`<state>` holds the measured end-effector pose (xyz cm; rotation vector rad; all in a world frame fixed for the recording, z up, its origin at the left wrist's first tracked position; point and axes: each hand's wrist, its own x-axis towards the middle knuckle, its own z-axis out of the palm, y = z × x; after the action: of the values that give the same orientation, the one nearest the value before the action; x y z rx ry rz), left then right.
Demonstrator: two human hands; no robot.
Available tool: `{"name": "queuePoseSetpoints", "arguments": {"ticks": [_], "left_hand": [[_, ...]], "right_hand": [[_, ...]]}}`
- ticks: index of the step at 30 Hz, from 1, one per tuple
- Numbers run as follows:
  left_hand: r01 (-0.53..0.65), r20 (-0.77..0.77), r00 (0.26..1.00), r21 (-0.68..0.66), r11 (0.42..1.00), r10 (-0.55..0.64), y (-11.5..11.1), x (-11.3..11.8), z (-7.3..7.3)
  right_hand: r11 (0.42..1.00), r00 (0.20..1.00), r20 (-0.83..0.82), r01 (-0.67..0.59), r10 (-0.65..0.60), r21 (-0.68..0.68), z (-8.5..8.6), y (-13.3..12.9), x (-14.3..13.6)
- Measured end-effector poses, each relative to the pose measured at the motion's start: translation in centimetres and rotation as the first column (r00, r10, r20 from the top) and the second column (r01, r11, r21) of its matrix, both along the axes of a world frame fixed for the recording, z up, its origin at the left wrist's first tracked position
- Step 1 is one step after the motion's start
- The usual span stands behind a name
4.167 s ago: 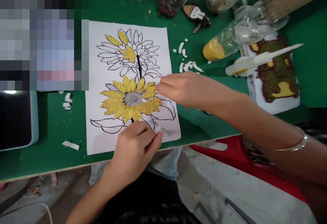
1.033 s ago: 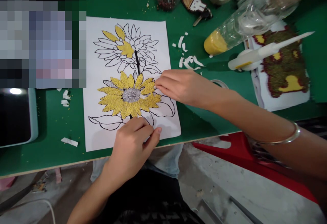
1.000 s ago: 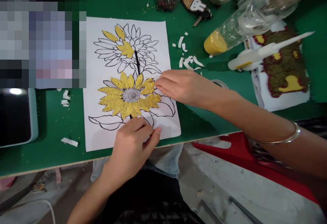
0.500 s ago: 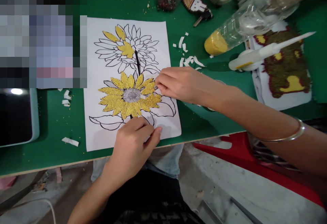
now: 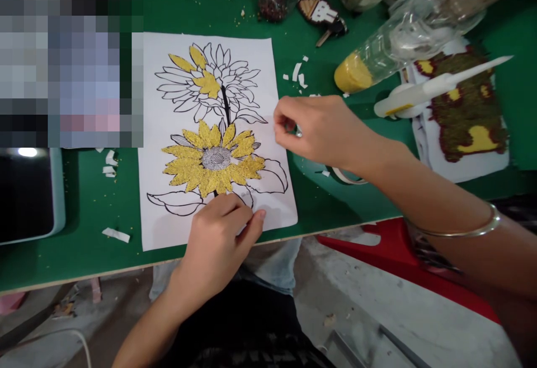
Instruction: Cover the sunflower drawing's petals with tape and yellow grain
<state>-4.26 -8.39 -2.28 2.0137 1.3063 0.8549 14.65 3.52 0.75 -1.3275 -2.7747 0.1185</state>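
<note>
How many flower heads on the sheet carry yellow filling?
2: the lower sunflower, petals fully yellow, above the left hand; the upper flower, only three petals filled.

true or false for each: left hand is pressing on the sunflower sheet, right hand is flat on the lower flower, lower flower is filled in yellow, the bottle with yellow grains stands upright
1. The left hand rests on the white paper sheet with sunflower outlines: true.
2. The right hand lies flat on the lower flower: false, it is lifted beside the sheet's right edge, fingertips pinched.
3. The lower sunflower is filled with yellow: true.
4. The clear plastic bottle with yellow grains stands upright: false, it lies on its side.
</note>
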Motion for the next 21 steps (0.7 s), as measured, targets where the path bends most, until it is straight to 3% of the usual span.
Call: {"name": "queuePoseSetpoints", "arguments": {"ticks": [3,7,16,21], "left_hand": [[0.0,0.007,1.0,-0.011,1.0,0.0,0.0,0.0,0.0],[0.007,0.0,1.0,-0.016,1.0,-0.007,0.1,0.1,0.1],[0.0,-0.015,1.0,0.001,1.0,0.0,0.2,0.1,0.2],[0.001,-0.017,1.0,0.01,1.0,-0.001,0.1,0.1,0.1]], "right_hand": [[0.989,0.994,-0.049,0.1,-0.095,0.113,-0.3,-0.5,0.6],[0.981,0.987,-0.146,0.098,-0.074,0.169,-0.8,-1.8,0.8],[0.999,0.969,-0.245,0.008,0.005,0.052,-1.9,-3.9,-0.6],[0.996,0.963,-0.264,-0.026,0.047,0.082,-2.5,-3.9,-0.7]]}}
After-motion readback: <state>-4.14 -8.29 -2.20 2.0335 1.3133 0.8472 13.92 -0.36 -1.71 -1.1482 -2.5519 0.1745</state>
